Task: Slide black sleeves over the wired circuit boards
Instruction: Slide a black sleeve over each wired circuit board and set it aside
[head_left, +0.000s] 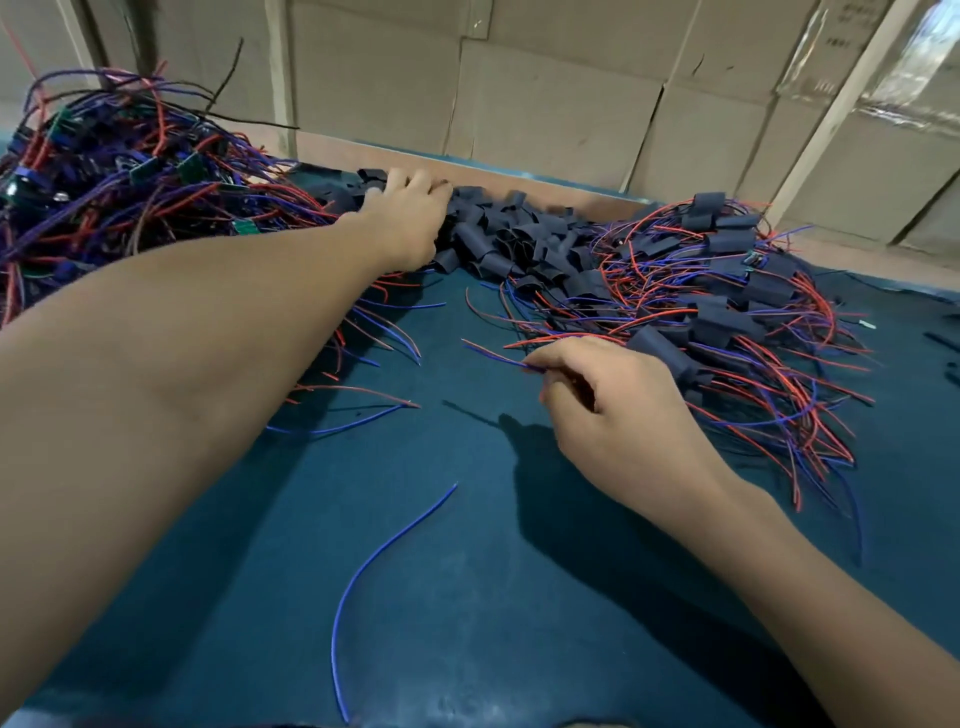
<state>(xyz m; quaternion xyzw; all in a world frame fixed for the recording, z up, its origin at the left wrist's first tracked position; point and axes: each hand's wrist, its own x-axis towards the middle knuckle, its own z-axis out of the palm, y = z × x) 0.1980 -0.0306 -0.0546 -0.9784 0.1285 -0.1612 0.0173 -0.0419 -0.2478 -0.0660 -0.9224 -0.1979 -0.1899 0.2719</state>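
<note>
A heap of loose black sleeves (511, 234) lies at the back middle of the blue table. My left hand (402, 218) reaches into the heap's left end, fingers curled among the sleeves; whether it holds one is hidden. To the left rises a tangled pile of bare green circuit boards with red and blue wires (119, 176). On the right lies a pile of sleeved boards (727, 312) with wires trailing. My right hand (608, 410) rests near that pile and pinches the ends of a red and blue wire pair (498, 356).
A single loose blue wire (374, 561) curves across the blue table mat (467, 597) in front of me. A wooden rail (545, 184) edges the table's far side, with stacked cardboard boxes (519, 88) behind it.
</note>
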